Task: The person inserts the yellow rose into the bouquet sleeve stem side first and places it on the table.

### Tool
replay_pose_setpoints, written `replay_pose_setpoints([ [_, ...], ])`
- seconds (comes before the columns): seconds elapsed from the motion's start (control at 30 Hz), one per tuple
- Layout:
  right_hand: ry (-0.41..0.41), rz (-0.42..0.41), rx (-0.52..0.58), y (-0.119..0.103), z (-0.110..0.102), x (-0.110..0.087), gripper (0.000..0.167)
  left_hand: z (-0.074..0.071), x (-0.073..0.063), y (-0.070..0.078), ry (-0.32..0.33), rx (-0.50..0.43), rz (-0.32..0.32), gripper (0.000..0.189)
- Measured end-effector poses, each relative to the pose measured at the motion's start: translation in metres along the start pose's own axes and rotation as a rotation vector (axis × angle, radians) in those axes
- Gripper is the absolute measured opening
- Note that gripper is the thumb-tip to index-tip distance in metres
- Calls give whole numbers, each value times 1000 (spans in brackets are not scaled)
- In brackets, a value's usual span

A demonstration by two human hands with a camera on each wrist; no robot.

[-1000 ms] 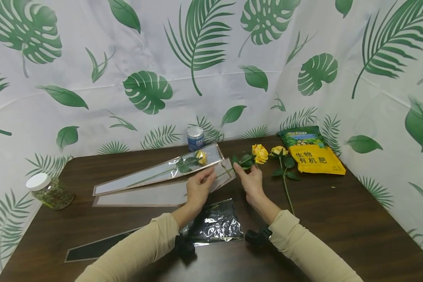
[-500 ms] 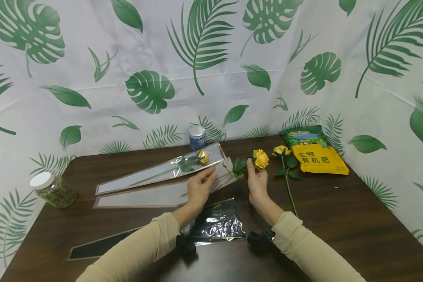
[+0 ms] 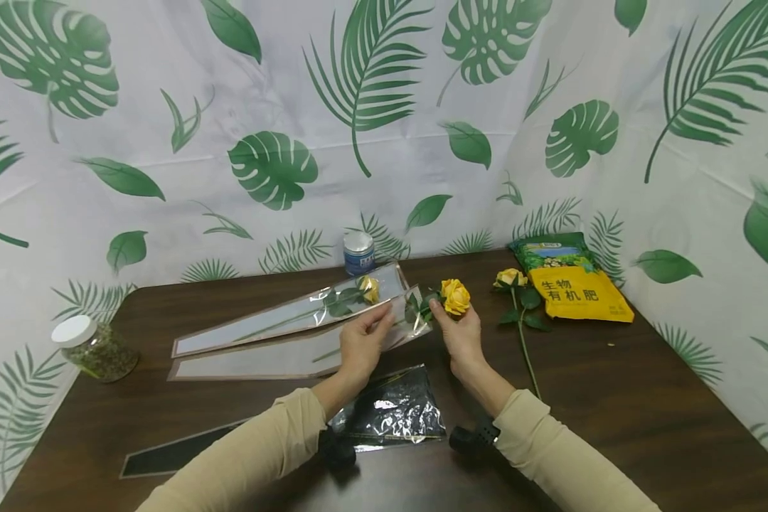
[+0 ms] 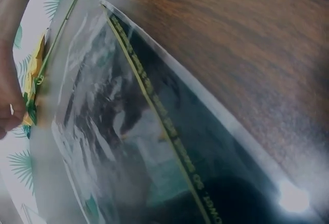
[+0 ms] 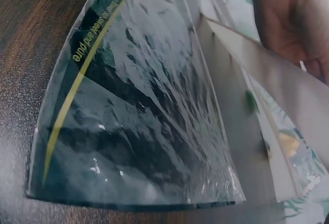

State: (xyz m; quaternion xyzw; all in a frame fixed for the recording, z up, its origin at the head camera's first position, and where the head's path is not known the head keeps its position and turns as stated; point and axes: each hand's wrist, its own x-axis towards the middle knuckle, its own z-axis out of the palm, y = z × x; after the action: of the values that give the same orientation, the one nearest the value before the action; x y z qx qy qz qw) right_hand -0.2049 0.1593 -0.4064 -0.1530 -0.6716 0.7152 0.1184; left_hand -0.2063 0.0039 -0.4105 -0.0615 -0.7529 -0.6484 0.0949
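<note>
Behind left hand, stem of held rose partly hidden.

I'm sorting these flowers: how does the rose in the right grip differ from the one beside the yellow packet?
The held rose is in the right grip; the loose rose lies on the table. The held rose's stem runs along the lower pale wrapper, partly hidden; the loose rose's visible stem lies uncovered. The held rose's bloom looks deeper yellow than the loose rose's. Both have yellow blooms and green leaves.
</note>
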Motion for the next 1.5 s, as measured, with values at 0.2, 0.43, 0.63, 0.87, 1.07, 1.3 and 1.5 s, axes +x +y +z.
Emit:
replay_pose_setpoints([
  [0.2, -42, -59, -12, 3, 2, -3, 53, 3, 1, 3, -10, -23, 6, 25],
  [0.43, 22, -203, -48, 7, -10, -4, 49, 0, 0, 0, 2, -19, 6, 25],
  [0.63, -23, -236, -195, 10, -11, -5, 43, -4, -8, 26, -24, -63, 17, 25],
  [0.87, -66, -266, -201, 12, -12, -7, 48, 4, -1, 5, -23, -64, 49, 25],
  [1.07, -142, -300, -212, 13, -13, -5, 33, 2, 2, -1, 13, 0, 68, 24],
  [1.3, -195, -230, -307, 13, -15, -8, 33, 2, 3, 2, 10, 31, 74, 23],
  [1.5, -238, -147, -287, 15, -12, -14, 41, 3, 2, 1, 3, 46, 84, 22],
])
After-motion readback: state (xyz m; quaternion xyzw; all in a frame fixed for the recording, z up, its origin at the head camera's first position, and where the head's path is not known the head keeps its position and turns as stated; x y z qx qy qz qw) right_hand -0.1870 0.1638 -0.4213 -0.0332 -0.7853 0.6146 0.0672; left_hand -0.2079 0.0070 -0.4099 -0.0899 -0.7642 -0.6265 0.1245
